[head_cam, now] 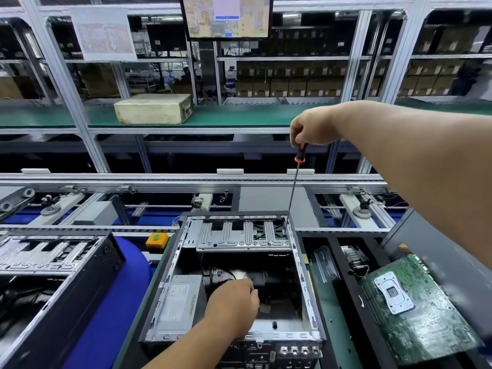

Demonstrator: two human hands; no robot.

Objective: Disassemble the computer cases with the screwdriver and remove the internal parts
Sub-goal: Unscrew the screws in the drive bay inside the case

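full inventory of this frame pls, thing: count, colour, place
open case: 1, grey, centre
power supply: 1, silver, inside case, left
drive cage: 1, silver, far end of case
second case: 1, black, left
motherboard: 1, green, right
beige box: 1, upper shelf
button: 1, orange, left of case
monitor: 1, top
screwdriver: 1, orange-black, tip at cage corner
left hand: inside case
right hand: grips screwdriver

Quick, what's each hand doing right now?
Left hand: inside the open computer case, fingers curled; whether it holds anything cannot be told.
Right hand: grips the screwdriver.
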